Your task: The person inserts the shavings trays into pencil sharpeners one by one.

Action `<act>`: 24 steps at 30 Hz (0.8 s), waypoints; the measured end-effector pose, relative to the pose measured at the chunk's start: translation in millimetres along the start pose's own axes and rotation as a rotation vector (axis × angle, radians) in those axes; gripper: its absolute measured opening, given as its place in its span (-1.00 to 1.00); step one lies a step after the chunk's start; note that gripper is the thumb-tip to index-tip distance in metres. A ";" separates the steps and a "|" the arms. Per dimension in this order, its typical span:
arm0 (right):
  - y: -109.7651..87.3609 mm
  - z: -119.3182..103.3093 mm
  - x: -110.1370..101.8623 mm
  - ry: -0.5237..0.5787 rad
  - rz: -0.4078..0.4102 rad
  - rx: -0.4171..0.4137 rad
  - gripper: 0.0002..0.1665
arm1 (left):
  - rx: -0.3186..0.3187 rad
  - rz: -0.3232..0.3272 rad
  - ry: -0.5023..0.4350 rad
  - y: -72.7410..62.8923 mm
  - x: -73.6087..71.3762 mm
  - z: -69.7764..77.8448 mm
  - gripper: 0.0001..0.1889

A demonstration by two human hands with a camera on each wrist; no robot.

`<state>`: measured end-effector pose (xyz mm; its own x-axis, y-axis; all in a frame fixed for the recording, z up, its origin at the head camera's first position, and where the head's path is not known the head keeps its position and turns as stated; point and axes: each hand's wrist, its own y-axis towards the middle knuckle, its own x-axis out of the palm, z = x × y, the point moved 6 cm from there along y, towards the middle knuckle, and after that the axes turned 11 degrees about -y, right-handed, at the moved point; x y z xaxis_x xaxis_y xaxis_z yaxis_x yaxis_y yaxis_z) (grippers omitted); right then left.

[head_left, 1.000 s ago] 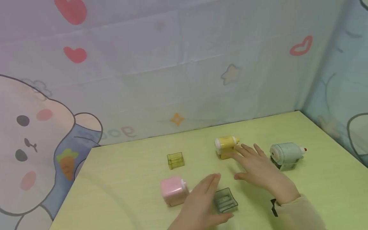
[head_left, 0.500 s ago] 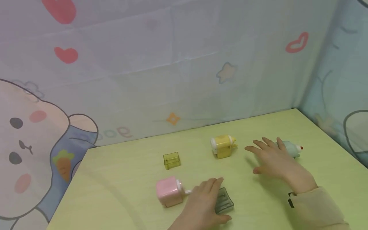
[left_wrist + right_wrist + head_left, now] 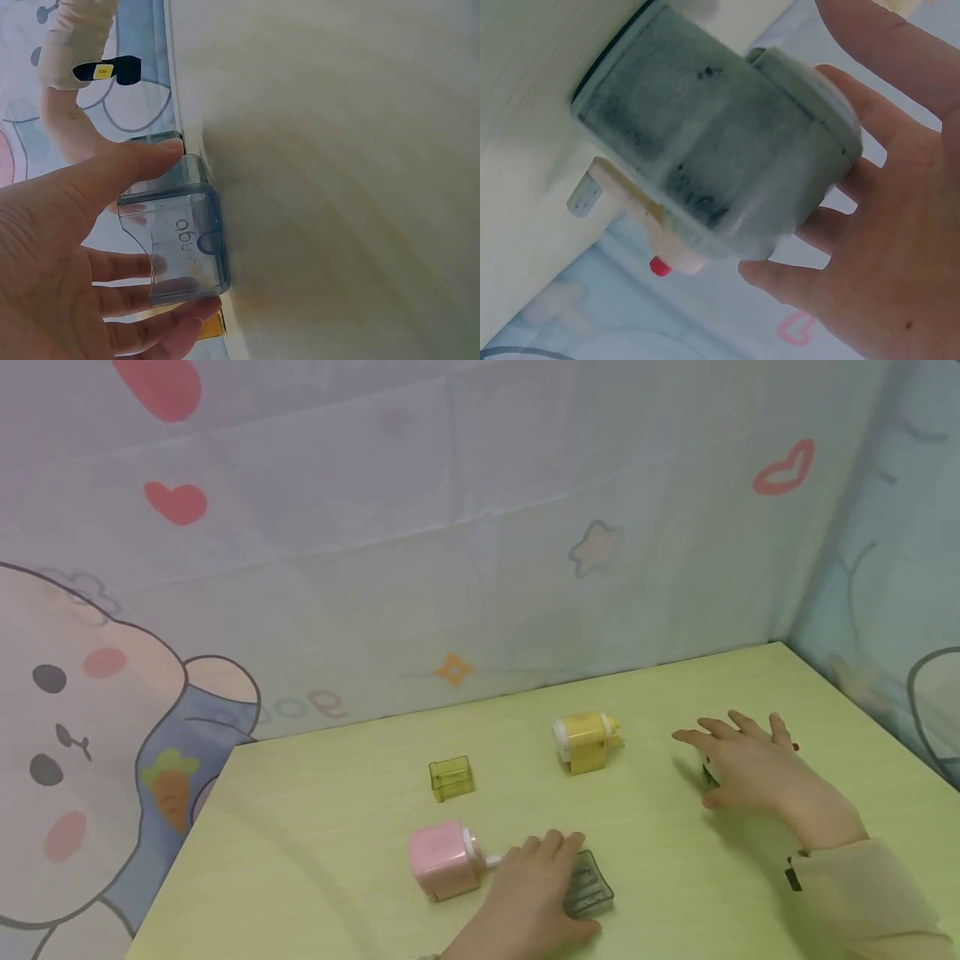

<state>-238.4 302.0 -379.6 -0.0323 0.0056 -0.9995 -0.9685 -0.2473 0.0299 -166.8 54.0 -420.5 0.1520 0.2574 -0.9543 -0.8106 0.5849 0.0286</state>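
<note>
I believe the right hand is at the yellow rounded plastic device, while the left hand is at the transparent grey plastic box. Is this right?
Not the yellow device: the right wrist view shows the right hand at the pale green rounded plastic device. The rest is right.

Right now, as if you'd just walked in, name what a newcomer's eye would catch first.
Probably the big cartoon animal on the backdrop, at the head view's left edge. Next, the glossy pink device on the table, beside the left hand. Then the right hand over the greyish-green device, toward the table's right side.
</note>
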 end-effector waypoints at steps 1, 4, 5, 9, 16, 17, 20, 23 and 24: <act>0.0 2.8 -0.1 0.002 -0.005 0.005 0.04 | -0.005 -0.006 -0.005 0.9 0.4 -0.1 -0.09; -0.6 9.6 0.1 0.025 -0.019 0.017 0.06 | -0.031 -0.029 -0.013 4.1 1.8 -0.2 -0.10; -0.9 11.6 0.5 0.030 -0.021 0.018 0.07 | -0.040 -0.035 -0.009 4.9 2.1 -0.4 -0.10; -1.1 17.9 2.6 0.011 -0.016 0.010 0.17 | -0.074 -0.057 0.000 6.6 3.5 -1.2 -0.07; -2.4 19.5 5.6 -0.009 0.026 -0.026 0.03 | -0.079 -0.066 -0.032 1.5 4.9 -3.1 -0.22; -2.5 20.1 5.3 -0.013 0.032 -0.030 0.00 | -0.079 -0.068 -0.047 0.6 4.8 -3.3 -0.23; -2.6 21.4 3.8 -0.016 0.043 -0.037 -0.05 | -0.088 -0.078 -0.107 -1.8 4.6 -4.2 -0.21; -2.7 22.3 2.5 -0.017 0.049 -0.042 -0.08 | -0.101 -0.093 -0.191 -4.6 2.7 -4.9 -0.21; -2.6 22.2 2.5 -0.014 0.050 -0.042 -0.10 | -0.109 -0.096 -0.218 -5.6 1.6 -5.2 -0.21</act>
<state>-241.4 324.2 -381.8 -0.0843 0.0059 -0.9964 -0.9545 -0.2876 0.0790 -165.0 47.1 -423.7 0.3397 0.3719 -0.8639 -0.8412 0.5310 -0.1023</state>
